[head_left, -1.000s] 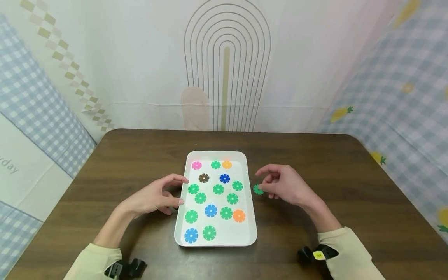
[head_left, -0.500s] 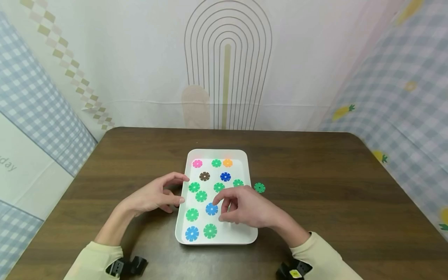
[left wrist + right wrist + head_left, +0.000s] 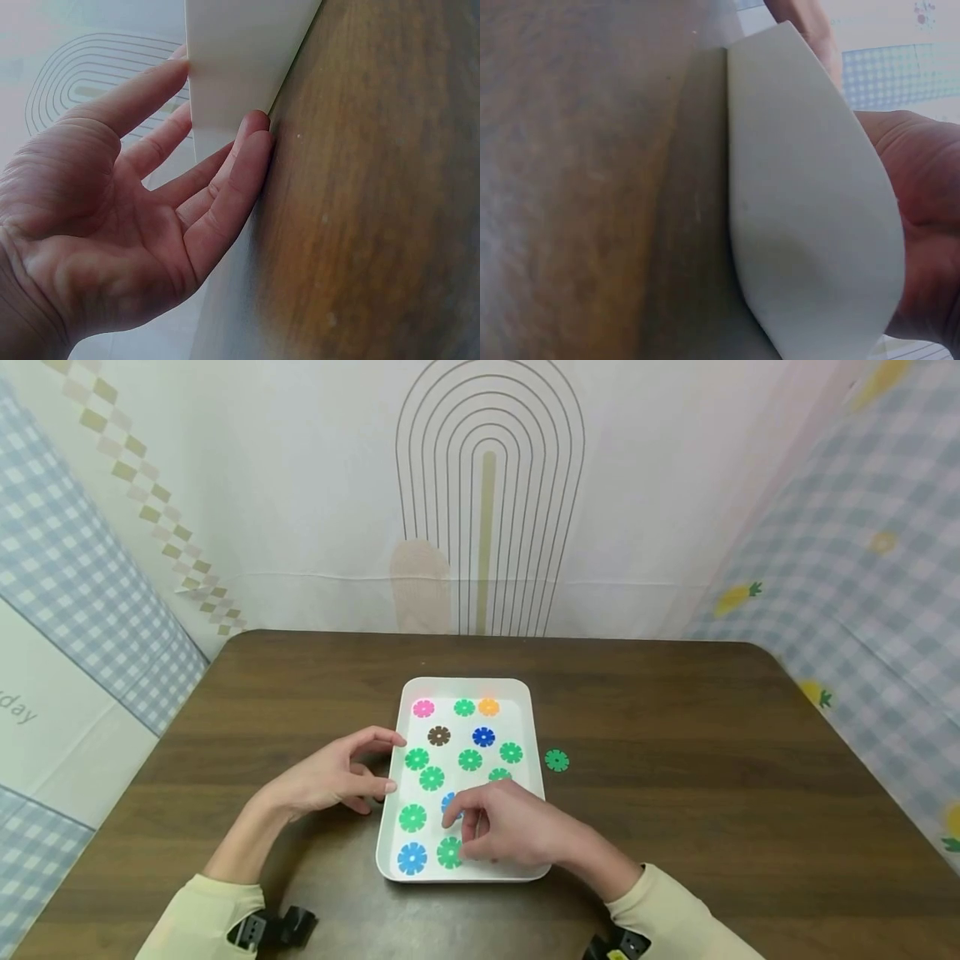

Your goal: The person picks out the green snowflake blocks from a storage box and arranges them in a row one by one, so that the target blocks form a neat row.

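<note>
A white tray (image 3: 470, 689) holds several flat notched flower discs, mostly green. My left hand (image 3: 330, 781) lies at its left side, thumb and index fingertips touching the rim; the left wrist view shows the fingers (image 3: 225, 180) spread loosely against the tray's outer wall. Over the tray's lower right part hovers my right hand (image 3: 517, 827), bent at the fingers, thumb and index tips apart. Its thumb tip is at a green disc (image 3: 448, 852), the index near a partly covered blue disc (image 3: 447, 802). In the right wrist view, the tray wall hides the right fingers.
One green disc (image 3: 557, 760) lies on the brown table (image 3: 675, 718), just right of the tray. Pink, brown, dark blue and orange discs sit toward the tray's far end. A patterned curtain (image 3: 300, 510) hangs behind the table.
My right hand has let go of the green disc on the table right of the tray and moved left and nearer, over the tray. The left hand has stayed at the rim.
</note>
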`<action>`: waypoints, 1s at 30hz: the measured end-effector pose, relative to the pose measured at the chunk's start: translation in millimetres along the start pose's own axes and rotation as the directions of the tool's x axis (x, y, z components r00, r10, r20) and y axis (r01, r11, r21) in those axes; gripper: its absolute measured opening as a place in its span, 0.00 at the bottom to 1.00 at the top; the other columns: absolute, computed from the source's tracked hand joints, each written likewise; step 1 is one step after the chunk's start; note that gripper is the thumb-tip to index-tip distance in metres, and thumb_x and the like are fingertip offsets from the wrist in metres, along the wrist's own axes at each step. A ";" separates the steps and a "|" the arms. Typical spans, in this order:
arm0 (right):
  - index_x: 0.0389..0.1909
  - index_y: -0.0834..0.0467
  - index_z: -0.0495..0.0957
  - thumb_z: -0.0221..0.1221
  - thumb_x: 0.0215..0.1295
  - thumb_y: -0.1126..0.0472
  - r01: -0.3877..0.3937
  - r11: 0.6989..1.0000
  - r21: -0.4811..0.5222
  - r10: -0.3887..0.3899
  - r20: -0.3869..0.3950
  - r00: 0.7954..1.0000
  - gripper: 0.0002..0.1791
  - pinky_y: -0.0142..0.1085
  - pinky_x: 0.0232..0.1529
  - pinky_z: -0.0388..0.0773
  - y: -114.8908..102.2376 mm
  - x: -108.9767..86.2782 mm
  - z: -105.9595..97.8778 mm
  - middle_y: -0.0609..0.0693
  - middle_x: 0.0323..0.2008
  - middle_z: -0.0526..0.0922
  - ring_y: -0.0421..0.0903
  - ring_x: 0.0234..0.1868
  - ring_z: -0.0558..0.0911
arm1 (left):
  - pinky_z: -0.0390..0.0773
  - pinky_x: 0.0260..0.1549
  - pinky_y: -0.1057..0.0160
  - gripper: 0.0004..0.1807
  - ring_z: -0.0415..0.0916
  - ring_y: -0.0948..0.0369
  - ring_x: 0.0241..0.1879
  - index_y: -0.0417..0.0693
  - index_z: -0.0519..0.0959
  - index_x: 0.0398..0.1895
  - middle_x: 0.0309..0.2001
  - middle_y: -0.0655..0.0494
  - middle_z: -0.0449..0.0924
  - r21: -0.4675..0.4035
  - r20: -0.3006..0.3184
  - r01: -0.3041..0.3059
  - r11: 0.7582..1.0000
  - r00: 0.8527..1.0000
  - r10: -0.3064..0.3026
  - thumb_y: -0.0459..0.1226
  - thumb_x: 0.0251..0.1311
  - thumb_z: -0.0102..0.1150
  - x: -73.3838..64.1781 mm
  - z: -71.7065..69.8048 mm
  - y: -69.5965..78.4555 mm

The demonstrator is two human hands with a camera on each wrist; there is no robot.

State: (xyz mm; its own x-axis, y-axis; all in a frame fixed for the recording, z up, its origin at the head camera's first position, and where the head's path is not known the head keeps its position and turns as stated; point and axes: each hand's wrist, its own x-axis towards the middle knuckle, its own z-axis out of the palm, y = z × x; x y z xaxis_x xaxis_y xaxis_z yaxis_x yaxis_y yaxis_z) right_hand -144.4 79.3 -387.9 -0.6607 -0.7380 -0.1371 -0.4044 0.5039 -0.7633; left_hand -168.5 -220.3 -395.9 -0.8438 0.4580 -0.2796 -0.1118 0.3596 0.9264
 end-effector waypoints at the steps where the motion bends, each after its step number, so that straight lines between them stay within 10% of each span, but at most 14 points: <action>1: 0.45 0.54 0.86 0.71 0.63 0.68 -0.002 1.000 -0.013 0.002 0.005 1.000 0.12 0.27 0.34 0.75 0.2 0.5 0.8 0.37 0.26 0.80 0.32 0.27 0.75 | 0.87 0.38 0.51 0.36 0.85 0.51 0.39 0.45 0.66 0.74 0.75 0.34 0.61 0.002 0.000 0.000 1.000 1.000 0.000 0.38 0.67 0.72 0.0 -0.1 0.3; 30: 0.45 0.50 0.88 0.73 0.63 0.61 -0.056 0.989 -0.140 0.058 0.009 0.998 0.11 0.28 0.36 0.72 -1.8 3.8 10.7 0.38 0.21 0.75 0.33 0.25 0.73 | 0.87 0.40 0.51 0.36 0.84 0.50 0.41 0.48 0.66 0.74 0.76 0.35 0.61 0.008 -0.006 0.018 1.000 1.000 -0.018 0.39 0.67 0.72 -0.1 -0.2 1.2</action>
State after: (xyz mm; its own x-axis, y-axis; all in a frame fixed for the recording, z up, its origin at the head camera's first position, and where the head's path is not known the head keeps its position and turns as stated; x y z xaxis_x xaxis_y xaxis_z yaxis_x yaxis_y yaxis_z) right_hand -139.5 70.8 -393.9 -0.6774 -0.7115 -0.1867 -0.4511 0.6022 -0.6587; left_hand -168.6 -220.1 -394.7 -0.8447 0.4468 -0.2948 -0.1229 0.3742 0.9192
